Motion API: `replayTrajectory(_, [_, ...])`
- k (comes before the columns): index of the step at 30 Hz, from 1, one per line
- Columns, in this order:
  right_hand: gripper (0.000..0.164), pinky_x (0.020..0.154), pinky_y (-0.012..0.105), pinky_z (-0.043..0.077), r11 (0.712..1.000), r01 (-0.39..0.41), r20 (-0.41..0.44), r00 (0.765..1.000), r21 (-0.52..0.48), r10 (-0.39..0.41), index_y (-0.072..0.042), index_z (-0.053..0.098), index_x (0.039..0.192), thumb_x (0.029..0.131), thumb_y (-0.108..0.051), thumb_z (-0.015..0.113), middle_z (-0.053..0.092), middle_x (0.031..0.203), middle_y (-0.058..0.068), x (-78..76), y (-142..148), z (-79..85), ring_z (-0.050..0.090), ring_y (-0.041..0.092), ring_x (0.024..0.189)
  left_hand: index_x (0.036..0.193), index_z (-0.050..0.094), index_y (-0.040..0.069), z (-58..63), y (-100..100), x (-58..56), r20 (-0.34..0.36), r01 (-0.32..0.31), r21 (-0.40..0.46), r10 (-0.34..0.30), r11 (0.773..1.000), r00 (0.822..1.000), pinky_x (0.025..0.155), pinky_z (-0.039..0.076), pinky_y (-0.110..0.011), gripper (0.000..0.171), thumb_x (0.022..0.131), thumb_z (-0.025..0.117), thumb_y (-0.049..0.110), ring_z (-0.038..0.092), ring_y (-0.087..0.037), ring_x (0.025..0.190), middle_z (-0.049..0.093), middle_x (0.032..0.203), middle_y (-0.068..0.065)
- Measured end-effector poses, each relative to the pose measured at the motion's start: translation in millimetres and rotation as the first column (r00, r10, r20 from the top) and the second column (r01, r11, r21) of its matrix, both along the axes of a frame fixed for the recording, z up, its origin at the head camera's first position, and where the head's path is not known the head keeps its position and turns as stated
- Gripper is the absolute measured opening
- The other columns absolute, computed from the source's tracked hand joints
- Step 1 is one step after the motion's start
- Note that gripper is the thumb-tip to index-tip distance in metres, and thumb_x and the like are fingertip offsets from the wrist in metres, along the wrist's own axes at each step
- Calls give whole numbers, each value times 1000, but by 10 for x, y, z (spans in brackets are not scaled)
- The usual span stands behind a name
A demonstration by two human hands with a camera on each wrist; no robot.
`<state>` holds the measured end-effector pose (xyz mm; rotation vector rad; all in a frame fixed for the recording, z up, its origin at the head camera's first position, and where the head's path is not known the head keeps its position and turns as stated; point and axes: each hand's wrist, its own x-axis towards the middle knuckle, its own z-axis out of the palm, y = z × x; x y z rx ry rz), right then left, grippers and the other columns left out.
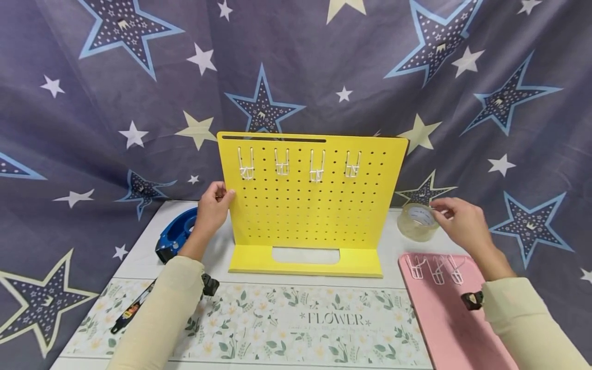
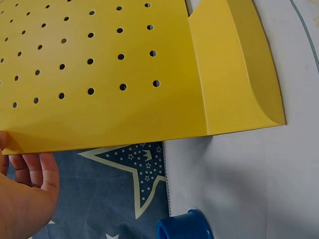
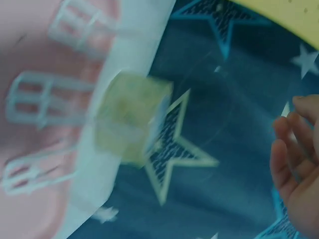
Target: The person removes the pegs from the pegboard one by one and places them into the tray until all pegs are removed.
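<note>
A yellow pegboard (image 1: 305,218) stands upright on its flat foot, with several white wire hooks (image 1: 247,172) hanging in a row near its top. My left hand (image 1: 214,208) grips the board's left edge, thumb on the front and fingers behind, as the left wrist view also shows. My right hand (image 1: 462,223) is in the air near a roll of clear tape (image 1: 416,230). The right wrist view shows this hand (image 3: 299,159) apart from the roll, fingers loosely bent around nothing. Below it, three white wire hooks (image 1: 438,276) lie at the far end of a pink tray (image 1: 446,308).
A blue tape dispenser (image 1: 172,239) sits left of the board, partly behind my left arm. A dark, narrow object (image 1: 122,319) lies partly under my left sleeve. A floral mat (image 1: 259,329) covers the table's front. A star-patterned curtain (image 1: 333,56) hangs behind.
</note>
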<state>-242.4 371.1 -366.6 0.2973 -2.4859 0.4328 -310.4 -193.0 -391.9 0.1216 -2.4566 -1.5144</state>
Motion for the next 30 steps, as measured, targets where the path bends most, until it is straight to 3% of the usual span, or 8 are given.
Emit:
replayTrajectory(8, [16, 73, 45, 53, 997, -70, -91, 994, -27, 68, -5, 75, 102, 87, -2, 75, 71, 90, 12, -208, -548, 271, 66, 27, 77, 120, 52, 10, 11, 2, 2, -3, -3, -6, 3, 1000, 1000, 83, 45, -33, 28, 106, 55, 34, 51, -25, 94, 52, 104, -9])
replayTrajectory(10, [17, 74, 36, 55, 995, -87, -106, 991, -58, 80, -5, 75, 104, 87, -2, 76, 71, 91, 11, -244, -661, 320, 68, 26, 78, 121, 52, 10, 4, 6, 1, -2, -3, -9, 3, 1000, 1000, 83, 45, -33, 28, 106, 55, 33, 51, -25, 94, 52, 104, -9])
replayTrajectory(14, [19, 74, 31, 55, 987, -120, -150, 983, -107, 103, -6, 75, 106, 87, -3, 77, 70, 91, 10, -311, -897, 401, 68, 25, 78, 121, 52, 9, 5, 11, 7, 1, -5, -5, 5, 1000, 1000, 83, 46, -33, 29, 106, 55, 33, 51, -25, 94, 53, 104, -10])
replayTrajectory(16, [21, 72, 32, 55, 983, -144, -173, 977, -114, 123, -6, 75, 108, 87, -5, 78, 70, 93, 9, -335, -1014, 441, 68, 24, 78, 121, 52, 9, 5, 8, 11, 0, -5, -5, 5, 1000, 1000, 84, 46, -33, 29, 106, 55, 33, 51, -25, 95, 53, 105, -10])
replayTrajectory(17, [22, 71, 40, 55, 983, -150, -182, 975, -109, 129, -7, 75, 109, 87, -6, 78, 70, 93, 9, -345, -1073, 460, 67, 24, 77, 121, 52, 9, 2, 6, 14, -4, -5, -6, 5, 1000, 1000, 83, 46, -33, 29, 106, 55, 33, 51, -25, 94, 52, 104, -9])
replayTrajectory(18, [23, 71, 40, 55, 981, -161, -187, 972, -107, 139, -7, 75, 110, 87, -7, 79, 70, 94, 9, -349, -1127, 480, 67, 24, 77, 121, 52, 9, 0, 5, 13, -6, -4, -7, 4, 1000, 1000, 83, 46, -33, 29, 106, 55, 33, 51, -25, 94, 52, 104, -10])
replayTrajectory(22, [25, 70, 42, 57, 974, -202, -217, 960, -98, 177, -8, 74, 112, 87, -10, 80, 70, 96, 10, -375, -1305, 536, 70, 26, 79, 120, 52, 8, -6, 0, 11, -17, 2, -11, -2, 1000, 1000, 83, 45, -34, 28, 106, 55, 32, 51, -26, 93, 52, 103, -10])
replayTrajectory(30, [28, 69, 38, 54, 977, -200, -228, 957, -73, 179, -12, 73, 115, 88, -12, 80, 69, 97, 8, -449, -1541, 552, 69, 24, 80, 121, 52, 9, 3, 0, 14, -7, 0, -11, 0, 1000, 1000, 83, 45, -33, 29, 106, 55, 33, 50, -25, 93, 52, 104, -9])
